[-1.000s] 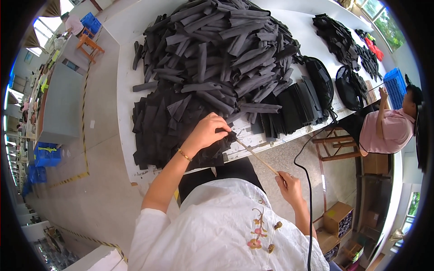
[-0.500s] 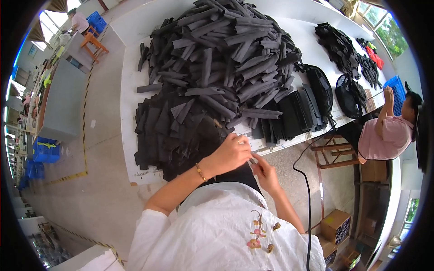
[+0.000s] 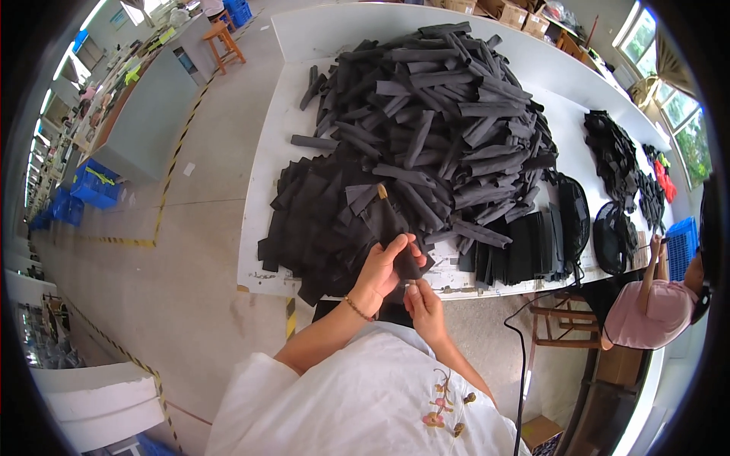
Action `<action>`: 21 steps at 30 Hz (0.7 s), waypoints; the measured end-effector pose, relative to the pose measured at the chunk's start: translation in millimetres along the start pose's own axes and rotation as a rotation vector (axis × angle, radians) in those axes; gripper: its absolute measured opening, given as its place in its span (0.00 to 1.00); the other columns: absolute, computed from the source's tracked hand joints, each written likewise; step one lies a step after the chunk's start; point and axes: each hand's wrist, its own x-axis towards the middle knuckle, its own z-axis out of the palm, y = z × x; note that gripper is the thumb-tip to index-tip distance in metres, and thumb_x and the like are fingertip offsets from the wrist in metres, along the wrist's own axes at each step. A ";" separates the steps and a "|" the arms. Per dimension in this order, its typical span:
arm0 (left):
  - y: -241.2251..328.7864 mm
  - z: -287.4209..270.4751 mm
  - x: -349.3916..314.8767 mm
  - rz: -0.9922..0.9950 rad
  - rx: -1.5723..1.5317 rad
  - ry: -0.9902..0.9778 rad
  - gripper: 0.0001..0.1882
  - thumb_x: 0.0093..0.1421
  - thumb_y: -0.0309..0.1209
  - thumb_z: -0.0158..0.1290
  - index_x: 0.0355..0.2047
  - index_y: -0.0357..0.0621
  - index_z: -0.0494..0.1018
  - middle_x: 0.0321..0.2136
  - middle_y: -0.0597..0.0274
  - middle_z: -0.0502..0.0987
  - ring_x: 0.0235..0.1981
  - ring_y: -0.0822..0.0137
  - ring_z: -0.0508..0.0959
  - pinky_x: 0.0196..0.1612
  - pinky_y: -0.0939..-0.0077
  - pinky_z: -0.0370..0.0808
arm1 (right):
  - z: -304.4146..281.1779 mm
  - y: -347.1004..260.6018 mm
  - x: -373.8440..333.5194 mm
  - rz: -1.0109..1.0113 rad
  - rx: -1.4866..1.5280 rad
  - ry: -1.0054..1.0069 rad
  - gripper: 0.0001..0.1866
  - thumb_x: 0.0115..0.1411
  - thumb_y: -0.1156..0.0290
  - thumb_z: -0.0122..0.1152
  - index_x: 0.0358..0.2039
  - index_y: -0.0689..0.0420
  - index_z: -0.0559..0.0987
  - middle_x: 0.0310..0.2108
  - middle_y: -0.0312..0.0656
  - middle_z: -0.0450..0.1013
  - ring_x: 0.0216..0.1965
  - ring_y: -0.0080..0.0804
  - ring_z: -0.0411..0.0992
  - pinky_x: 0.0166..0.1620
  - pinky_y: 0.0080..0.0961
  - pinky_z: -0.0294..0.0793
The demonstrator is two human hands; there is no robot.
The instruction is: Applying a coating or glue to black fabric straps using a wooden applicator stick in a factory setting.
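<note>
A dark fabric tube (image 3: 407,266) is wrapped in the fingers of my left hand (image 3: 378,275), over the near edge of the table. Just beyond that hand, a tan tip (image 3: 382,191) points away over the fabric; I cannot tell whether it belongs to a stick inside the tube. My right hand (image 3: 426,310) is closed in a pinch at the tube's near end, where a small pale bit shows between the fingers. Flat black fabric pieces (image 3: 312,220) lie heaped beside my left hand. Farther back rises a big pile of rolled dark grey fabric tubes (image 3: 464,114).
Stacked black strips (image 3: 525,247) stand right of my hands, beside black mesh-covered items (image 3: 572,216). A black cable (image 3: 523,357) hangs down past the white table's edge (image 3: 251,262). At right, a person in pink (image 3: 646,311) sits near a blue crate (image 3: 680,247).
My view has shifted, so the table sits farther right and lower. My left hand has turned palm up around the dark fabric tube, and the tan tip now shows beyond it.
</note>
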 end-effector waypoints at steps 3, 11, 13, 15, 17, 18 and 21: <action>7.0 2.5 4.1 0.015 0.039 0.027 0.14 0.59 0.37 0.59 0.37 0.37 0.75 0.24 0.60 0.76 0.25 0.61 0.78 0.32 0.68 0.78 | 0.2 1.1 -11.4 0.068 0.025 -0.008 0.15 0.70 0.65 0.44 0.48 0.61 0.74 0.18 0.30 0.63 0.21 0.16 0.59 0.25 0.16 0.60; 27.7 9.5 15.0 0.097 0.170 0.185 0.15 0.61 0.41 0.57 0.29 0.41 0.73 0.14 0.67 0.70 0.09 0.79 0.62 0.13 0.85 0.56 | -21.8 23.7 -51.6 0.128 -0.168 -0.072 0.11 0.69 0.69 0.47 0.42 0.61 0.75 0.17 0.31 0.63 0.19 0.16 0.60 0.24 0.18 0.62; 27.1 9.3 19.6 0.130 0.090 0.163 0.16 0.61 0.42 0.56 0.25 0.43 0.71 0.12 0.69 0.67 0.06 0.80 0.57 0.11 0.85 0.50 | -34.4 17.3 -63.5 0.137 -0.250 -0.085 0.09 0.68 0.70 0.48 0.41 0.60 0.75 0.16 0.31 0.63 0.19 0.17 0.61 0.24 0.19 0.63; 20.2 8.6 19.4 0.045 0.028 0.174 0.17 0.62 0.43 0.55 0.23 0.45 0.70 0.11 0.70 0.65 0.06 0.80 0.56 0.11 0.84 0.49 | -48.4 11.1 -74.4 0.149 -0.302 -0.125 0.08 0.67 0.71 0.50 0.40 0.60 0.75 0.15 0.32 0.63 0.18 0.18 0.63 0.23 0.20 0.64; 13.7 10.6 23.1 0.033 0.006 0.191 0.16 0.63 0.43 0.54 0.26 0.46 0.70 0.09 0.71 0.63 0.05 0.80 0.55 0.10 0.83 0.48 | -54.6 7.6 -81.2 0.126 -0.363 -0.102 0.07 0.66 0.72 0.50 0.40 0.60 0.75 0.15 0.32 0.63 0.18 0.18 0.63 0.23 0.21 0.64; 14.3 11.5 25.2 0.077 0.002 0.231 0.17 0.64 0.44 0.52 0.27 0.45 0.70 0.10 0.70 0.64 0.06 0.79 0.56 0.11 0.83 0.49 | -53.3 4.9 -80.1 0.067 -0.402 -0.074 0.08 0.67 0.71 0.50 0.40 0.60 0.75 0.15 0.32 0.63 0.18 0.17 0.62 0.23 0.21 0.63; 20.9 17.4 26.7 0.341 0.087 0.188 0.24 0.66 0.51 0.45 0.40 0.39 0.68 0.18 0.61 0.72 0.13 0.72 0.67 0.15 0.80 0.61 | -40.5 -1.8 -71.3 0.087 -0.348 -0.034 0.09 0.67 0.69 0.49 0.40 0.60 0.75 0.16 0.32 0.63 0.19 0.17 0.62 0.24 0.20 0.63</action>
